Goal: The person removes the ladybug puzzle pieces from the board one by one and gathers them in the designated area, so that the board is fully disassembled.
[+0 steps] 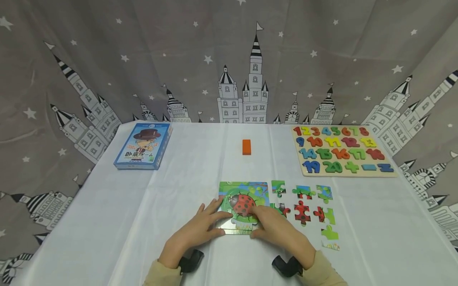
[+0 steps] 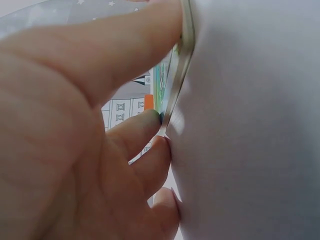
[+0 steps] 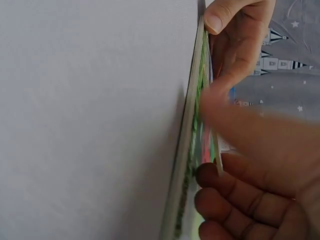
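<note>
The puzzle board (image 1: pixel 243 184) lies flat in front of me and shows a red ladybug on green, with a pale notch low in the middle. My left hand (image 1: pixel 200 228) holds its near left corner, thumb at the front edge and fingers along the left side. My right hand (image 1: pixel 277 228) bends over the board's right side. Its index fingertip is on the ladybug and its thumb close to the front edge. The right wrist view shows a blurred thumb (image 3: pixel 225 112) and bent fingers (image 3: pixel 215 195) by a thin, light edge; I cannot tell whether they pinch a piece.
Several loose puzzle pieces (image 1: pixel 302 212) lie to the right of the board, some partly behind my right hand. A wooden number board (image 1: pixel 345 151) stands at the back right. An orange block (image 1: pixel 246 147) is at the back middle, a blue game box (image 1: pixel 143 147) at the back left.
</note>
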Demonstrator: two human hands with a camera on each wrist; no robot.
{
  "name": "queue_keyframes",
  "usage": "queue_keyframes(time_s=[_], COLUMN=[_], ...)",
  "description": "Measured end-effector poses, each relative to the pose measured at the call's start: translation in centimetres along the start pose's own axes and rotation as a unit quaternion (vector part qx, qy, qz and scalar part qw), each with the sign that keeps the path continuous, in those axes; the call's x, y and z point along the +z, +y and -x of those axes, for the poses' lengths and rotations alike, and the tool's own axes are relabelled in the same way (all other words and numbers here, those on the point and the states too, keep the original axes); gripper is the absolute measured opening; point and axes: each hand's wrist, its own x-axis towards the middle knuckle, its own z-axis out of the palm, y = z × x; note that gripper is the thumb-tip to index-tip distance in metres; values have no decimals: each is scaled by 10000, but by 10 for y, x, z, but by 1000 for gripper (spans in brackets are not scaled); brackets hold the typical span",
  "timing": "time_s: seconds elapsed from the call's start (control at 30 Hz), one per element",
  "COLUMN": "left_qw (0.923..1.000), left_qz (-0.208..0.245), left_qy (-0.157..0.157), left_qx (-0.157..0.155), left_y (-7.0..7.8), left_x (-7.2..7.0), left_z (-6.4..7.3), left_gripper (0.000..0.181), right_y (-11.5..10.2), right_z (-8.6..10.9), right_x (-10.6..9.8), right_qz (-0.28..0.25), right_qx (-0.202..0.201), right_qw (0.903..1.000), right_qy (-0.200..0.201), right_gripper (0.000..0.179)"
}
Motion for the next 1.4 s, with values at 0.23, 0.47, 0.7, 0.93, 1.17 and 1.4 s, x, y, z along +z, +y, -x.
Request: queue_keyframes(time_s=[0.23,0.47,0.7,0.93,1.17,1.4], left_qw=[10000,10000,10000,10000,10000,9997], left_qz=[-35,-52,-8,-26,-68,-229], left_qy=[17,27,21,35,50,73], left_qx=[28,-16,-20,7,33,12], left_y=[1,1,1,1,0,1], left_x=[-1,1,2,1,1,1], left_z=[0,-1,0,0,1,0], left_gripper=[41,40,39,39,40,44], right_y=[-1,25,56,62,39,2], right_z=[3,39,88,97,71,20], right_x=[-6,-43,-56,-47,-47,-23], right_qz=[209,-537,-582,-112,246,323], right_qx=[137,711,1919,1969,1028,-353], right_qw=[9996,9959,9797,9804,9939,9988], right_qy=[145,145,47,23,320,-122], right_gripper=[41,39,40,41,39,41])
